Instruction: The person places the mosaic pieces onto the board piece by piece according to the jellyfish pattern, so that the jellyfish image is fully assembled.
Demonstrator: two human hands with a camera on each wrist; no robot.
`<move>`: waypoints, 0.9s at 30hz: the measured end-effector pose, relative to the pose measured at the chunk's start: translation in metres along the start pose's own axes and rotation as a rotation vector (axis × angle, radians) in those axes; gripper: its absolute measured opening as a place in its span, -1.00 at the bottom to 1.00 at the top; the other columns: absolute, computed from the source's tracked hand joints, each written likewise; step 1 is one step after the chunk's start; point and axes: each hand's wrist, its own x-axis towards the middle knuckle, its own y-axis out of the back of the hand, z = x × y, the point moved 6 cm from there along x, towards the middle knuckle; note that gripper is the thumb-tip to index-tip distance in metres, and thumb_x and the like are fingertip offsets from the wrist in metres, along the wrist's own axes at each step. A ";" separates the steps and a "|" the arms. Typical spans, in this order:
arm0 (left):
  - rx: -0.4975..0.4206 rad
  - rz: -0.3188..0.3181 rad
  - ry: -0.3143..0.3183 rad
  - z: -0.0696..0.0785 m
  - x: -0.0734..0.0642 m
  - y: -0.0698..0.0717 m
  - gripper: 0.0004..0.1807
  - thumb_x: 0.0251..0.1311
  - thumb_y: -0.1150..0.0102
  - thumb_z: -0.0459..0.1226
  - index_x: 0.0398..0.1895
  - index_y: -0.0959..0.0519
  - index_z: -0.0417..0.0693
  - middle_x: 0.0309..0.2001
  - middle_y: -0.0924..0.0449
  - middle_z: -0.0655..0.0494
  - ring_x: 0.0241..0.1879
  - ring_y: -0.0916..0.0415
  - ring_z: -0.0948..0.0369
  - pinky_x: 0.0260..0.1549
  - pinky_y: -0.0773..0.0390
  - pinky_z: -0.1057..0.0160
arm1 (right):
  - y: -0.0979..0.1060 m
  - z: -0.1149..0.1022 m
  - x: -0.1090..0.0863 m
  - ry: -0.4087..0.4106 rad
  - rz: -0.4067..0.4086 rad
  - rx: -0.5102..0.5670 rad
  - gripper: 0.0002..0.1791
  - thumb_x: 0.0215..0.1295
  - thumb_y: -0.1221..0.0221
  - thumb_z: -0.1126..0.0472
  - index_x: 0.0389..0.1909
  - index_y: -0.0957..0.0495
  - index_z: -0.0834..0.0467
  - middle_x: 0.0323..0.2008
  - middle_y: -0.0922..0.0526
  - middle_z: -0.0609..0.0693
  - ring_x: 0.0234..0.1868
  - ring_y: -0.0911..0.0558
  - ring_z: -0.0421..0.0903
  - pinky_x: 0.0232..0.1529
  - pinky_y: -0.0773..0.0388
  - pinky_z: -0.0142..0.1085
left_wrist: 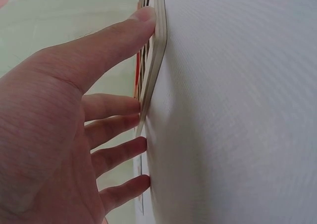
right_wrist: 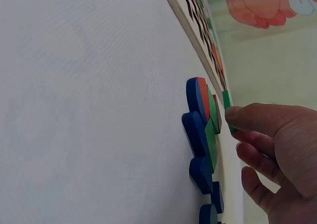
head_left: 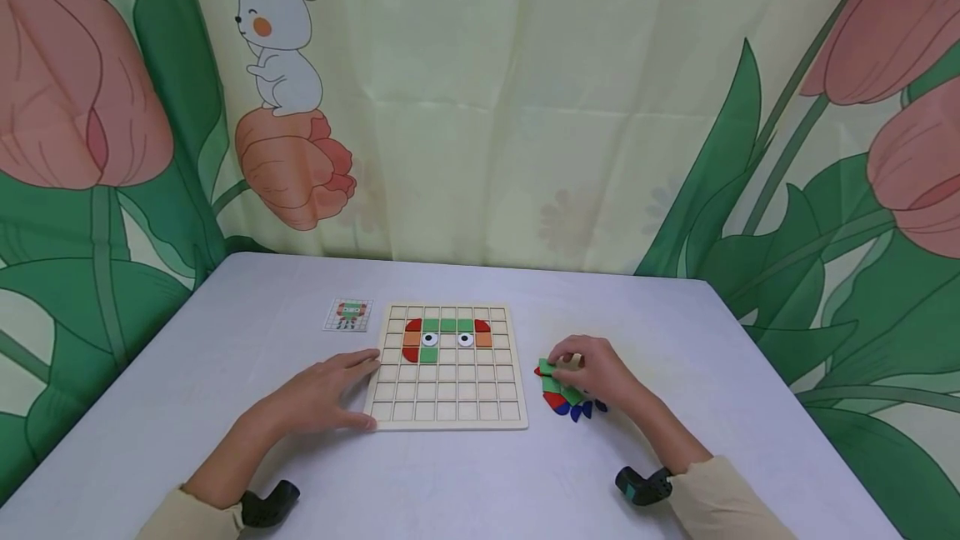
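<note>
A person works at a bench [head_left: 450, 482] spread with white cloth, the left hand [head_left: 318, 397] steadying a pale gridded board [head_left: 461, 392], its fingers spread along the left edge and its thumb on the near corner. The right hand [head_left: 596, 369] pinches a green piece [right_wrist: 226, 99] between thumb and fingertips above a loose pile, just right of the board.

The board's compartments hold a partly laid figure toward the far side. In the second row from the far edge, two rounded red tiles [head_left: 412, 325] flank three green tiles [head_left: 447, 325]. The next row toward the person carries orange tiles [head_left: 412, 339] at both ends and two eye tiles [head_left: 429, 340] between them. Below the left orange one sits another red tile, with a green one beside it.

In the pile, blue pieces [head_left: 575, 412] lie nearest the person, beside red and green ones. A small picture card [head_left: 348, 316] rests left of the board's far corner. A backdrop [head_left: 480, 107] printed with tulips and a rabbit hangs behind.
</note>
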 end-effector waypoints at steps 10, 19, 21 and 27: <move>0.005 0.007 -0.002 -0.001 0.001 -0.001 -0.01 -0.16 -0.43 0.21 0.35 -0.38 -0.08 0.44 -0.24 0.03 0.40 -0.21 -0.10 0.25 -0.32 -0.24 | -0.015 -0.018 0.012 0.033 -0.007 0.024 -0.86 0.10 -0.38 0.24 -0.31 -0.71 -0.03 -0.28 -0.68 -0.15 -0.25 -0.52 -0.17 -0.29 -0.53 -0.44; -0.002 0.002 0.004 -0.001 0.000 -0.001 0.00 -0.16 -0.43 0.22 0.35 -0.37 -0.07 0.45 -0.23 0.03 0.40 -0.21 -0.10 0.26 -0.31 -0.23 | -0.028 -0.036 0.021 0.077 -0.039 0.063 -0.89 0.13 -0.37 0.23 -0.31 -0.72 0.00 -0.29 -0.66 -0.14 -0.26 -0.50 -0.15 -0.35 -0.52 -0.45; -0.002 0.001 0.005 -0.001 0.000 -0.001 0.00 -0.17 -0.42 0.22 0.36 -0.37 -0.07 0.45 -0.23 0.04 0.40 -0.21 -0.09 0.26 -0.31 -0.23 | -0.031 -0.039 0.024 0.079 -0.042 0.060 -0.89 0.13 -0.37 0.22 -0.31 -0.72 -0.01 -0.30 -0.66 -0.15 -0.26 -0.49 -0.16 -0.36 -0.52 -0.45; -0.004 0.001 0.003 -0.001 0.000 -0.001 0.00 -0.16 -0.42 0.22 0.36 -0.37 -0.07 0.45 -0.22 0.05 0.41 -0.20 -0.09 0.26 -0.30 -0.23 | -0.038 -0.046 0.030 0.105 -0.037 0.058 -0.88 0.11 -0.38 0.23 -0.31 -0.72 0.00 -0.34 -0.65 -0.15 -0.28 -0.49 -0.16 -0.37 -0.50 -0.46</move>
